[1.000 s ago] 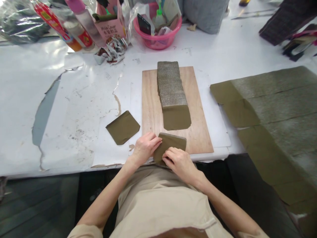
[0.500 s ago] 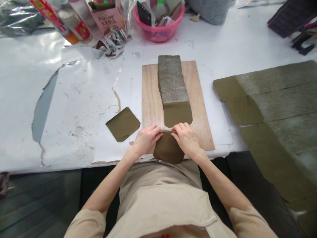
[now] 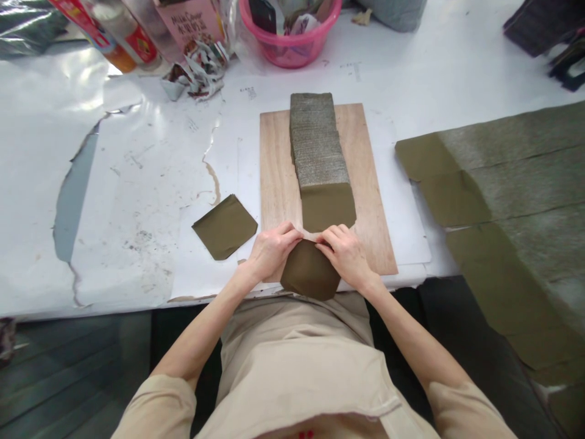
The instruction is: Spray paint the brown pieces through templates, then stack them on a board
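Note:
An olive-brown paper sheet lies at the near edge of a wooden board. My left hand pinches its upper left edge and my right hand pinches its upper right edge, fingers closed on the paper. Just beyond my fingertips, a long overlapped row of folded olive sheets runs up the middle of the board. A single loose olive sheet rests on the white table left of the board.
Large spread of overlapping olive sheets covers the right side. At the back stand a pink basin with items, a pink box, bottles and crumpled wrappers. The white table covering is torn at left.
The sheet went from lying tilted under my hands to being held by its top edge. Both hands moved up the board toward the row's near end.

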Action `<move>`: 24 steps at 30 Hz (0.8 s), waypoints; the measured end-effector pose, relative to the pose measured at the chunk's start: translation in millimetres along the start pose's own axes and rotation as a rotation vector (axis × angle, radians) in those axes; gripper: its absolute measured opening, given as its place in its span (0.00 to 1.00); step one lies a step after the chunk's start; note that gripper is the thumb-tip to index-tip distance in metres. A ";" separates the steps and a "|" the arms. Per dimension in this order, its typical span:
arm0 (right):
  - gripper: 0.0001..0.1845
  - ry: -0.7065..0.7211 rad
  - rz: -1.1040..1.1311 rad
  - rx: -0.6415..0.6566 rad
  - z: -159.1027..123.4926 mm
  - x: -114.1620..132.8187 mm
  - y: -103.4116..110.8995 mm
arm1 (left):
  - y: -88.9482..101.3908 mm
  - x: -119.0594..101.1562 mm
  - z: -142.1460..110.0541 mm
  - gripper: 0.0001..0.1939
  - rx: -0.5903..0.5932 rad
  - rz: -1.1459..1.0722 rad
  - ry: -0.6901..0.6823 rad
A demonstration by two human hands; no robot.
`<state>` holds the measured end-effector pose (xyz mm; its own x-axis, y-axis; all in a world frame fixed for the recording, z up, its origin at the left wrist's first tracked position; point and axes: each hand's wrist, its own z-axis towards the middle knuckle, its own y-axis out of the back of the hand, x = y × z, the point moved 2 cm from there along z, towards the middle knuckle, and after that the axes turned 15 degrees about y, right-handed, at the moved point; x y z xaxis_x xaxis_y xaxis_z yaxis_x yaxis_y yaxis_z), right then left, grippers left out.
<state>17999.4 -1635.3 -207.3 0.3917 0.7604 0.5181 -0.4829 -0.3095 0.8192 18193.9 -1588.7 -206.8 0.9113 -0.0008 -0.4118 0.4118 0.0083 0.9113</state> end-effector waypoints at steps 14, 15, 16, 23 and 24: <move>0.14 0.068 0.015 -0.017 -9.5 -3.0 0.8 | -4.0 8.3 -3.3 0.12 -0.073 -0.120 -0.064; 0.14 0.066 0.006 -0.015 -9.8 -2.5 0.2 | -4.4 8.6 -3.6 0.12 -0.074 -0.127 -0.076; 0.15 0.064 -0.003 -0.015 -9.9 -2.2 -0.2 | -4.8 8.9 -4.0 0.12 -0.073 -0.131 -0.091; 0.15 0.041 0.011 -0.014 -7.5 -1.6 0.4 | -4.4 12.8 -5.5 0.12 -0.090 -0.087 -0.203; 0.15 0.033 0.023 -0.018 -7.3 -1.8 0.3 | -3.8 13.2 -5.0 0.12 -0.090 -0.084 -0.216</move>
<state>17992.8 -1632.6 -209.8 0.3549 0.7715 0.5281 -0.5058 -0.3166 0.8025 18204.3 -1583.7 -215.7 0.8573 -0.2190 -0.4659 0.4930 0.0884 0.8655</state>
